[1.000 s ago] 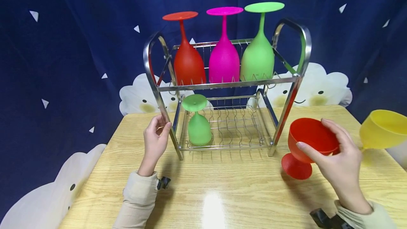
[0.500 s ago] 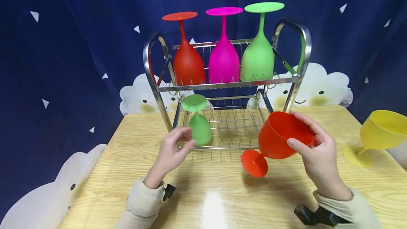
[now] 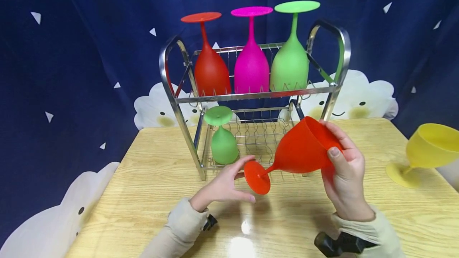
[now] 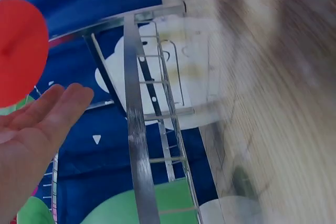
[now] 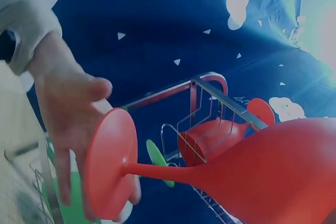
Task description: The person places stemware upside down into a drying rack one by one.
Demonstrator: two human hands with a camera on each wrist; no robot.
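A red goblet (image 3: 299,148) hangs tilted over the table in front of the rack, its bowl mouth toward the right and its foot to the left. My right hand (image 3: 345,172) grips the bowl near the rim, thumb on the near side. My left hand (image 3: 229,184) is right at the goblet's round foot, fingers and thumb spread on either side of it. In the right wrist view the left palm (image 5: 71,111) faces the foot, with the fingers extended behind it. The left wrist view shows the red foot (image 4: 18,51) just beyond the fingers.
A two-tier metal dish rack (image 3: 256,95) stands behind the hands. Upside-down red (image 3: 212,73), magenta (image 3: 252,71) and green goblets (image 3: 289,69) fill its top tier; a smaller green goblet (image 3: 224,146) is below left. A yellow goblet (image 3: 426,146) stands upright at the table's right.
My right hand has carried the red goblet left and tipped it from near upright toward lying sideways. My left hand has left the rack's left leg and moved right to the goblet's foot.
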